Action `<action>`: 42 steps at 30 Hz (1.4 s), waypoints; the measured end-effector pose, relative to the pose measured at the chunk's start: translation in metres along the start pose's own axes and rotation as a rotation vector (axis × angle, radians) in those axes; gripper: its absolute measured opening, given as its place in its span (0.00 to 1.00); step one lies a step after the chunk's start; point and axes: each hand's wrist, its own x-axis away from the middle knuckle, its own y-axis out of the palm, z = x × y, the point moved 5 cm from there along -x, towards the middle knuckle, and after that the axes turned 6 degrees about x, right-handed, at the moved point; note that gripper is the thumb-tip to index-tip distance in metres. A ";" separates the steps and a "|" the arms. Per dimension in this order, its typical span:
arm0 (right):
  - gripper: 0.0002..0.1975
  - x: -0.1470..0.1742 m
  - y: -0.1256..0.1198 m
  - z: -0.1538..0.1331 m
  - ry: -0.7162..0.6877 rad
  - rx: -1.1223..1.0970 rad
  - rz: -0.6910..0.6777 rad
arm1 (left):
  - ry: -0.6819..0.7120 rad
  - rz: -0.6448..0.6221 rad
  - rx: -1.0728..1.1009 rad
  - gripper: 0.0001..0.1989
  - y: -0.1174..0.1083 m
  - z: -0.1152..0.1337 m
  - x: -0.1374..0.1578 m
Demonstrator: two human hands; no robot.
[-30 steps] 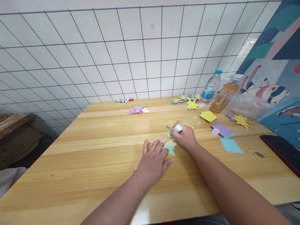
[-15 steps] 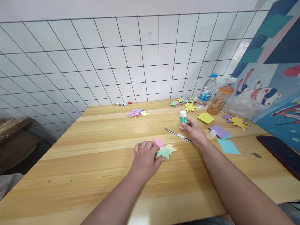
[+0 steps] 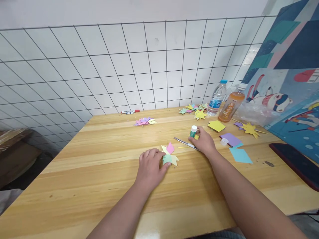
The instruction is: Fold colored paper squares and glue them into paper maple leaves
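Note:
A layered paper flower (image 3: pixel 169 148) with pink, cream and mint-green points lies at the table's middle. My left hand (image 3: pixel 151 167) grips its left edge between thumb and fingers, covering part of the green layer. To the right, my right hand (image 3: pixel 203 142) is closed round a small green glue stick (image 3: pixel 193 132) with a white top, held tilted just above the table. A craft knife (image 3: pixel 185 143) lies between the hands, its near end by my right hand. Beside the knife is a thin yellow stick (image 3: pixel 183 147).
Purple paper (image 3: pixel 230 139), blue paper (image 3: pixel 240 155), yellow paper (image 3: pixel 216 125) and a clear cap (image 3: pixel 224 142) lie right. Behind stand a water bottle (image 3: pixel 217 99) and an orange drink bottle (image 3: pixel 231 104). Finished-looking paper flowers (image 3: pixel 145 121) and markers (image 3: pixel 130 112) lie farther back; a phone (image 3: pixel 294 162) lies right.
The paper flower has turned clockwise under my left hand, its pink point swinging from upper left to upper right. The glue stick has gone from upright to tilted in my right hand.

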 end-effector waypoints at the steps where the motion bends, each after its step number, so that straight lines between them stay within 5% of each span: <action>1: 0.32 0.002 -0.008 -0.005 -0.026 -0.010 0.087 | -0.004 -0.006 -0.009 0.10 0.002 -0.001 0.000; 4: 0.30 0.015 -0.032 -0.023 -0.143 -0.029 0.274 | -0.023 -0.012 -0.035 0.11 0.003 -0.006 -0.001; 6: 0.16 0.025 -0.032 -0.039 -0.292 -0.004 0.098 | -0.030 -0.006 -0.036 0.11 0.002 -0.008 -0.001; 9: 0.12 0.042 -0.017 -0.055 -0.433 0.142 -0.249 | -0.025 -0.002 -0.020 0.10 0.001 -0.008 -0.002; 15: 0.09 0.042 0.005 -0.048 -0.329 0.392 -0.421 | -0.025 -0.001 -0.002 0.11 0.002 -0.006 -0.003; 23: 0.08 0.056 0.004 -0.069 -0.429 0.085 -0.394 | -0.012 0.040 0.027 0.08 -0.002 -0.005 -0.003; 42: 0.13 0.070 0.016 -0.092 -0.587 0.410 -0.383 | 0.117 -0.073 0.116 0.16 0.016 -0.005 -0.006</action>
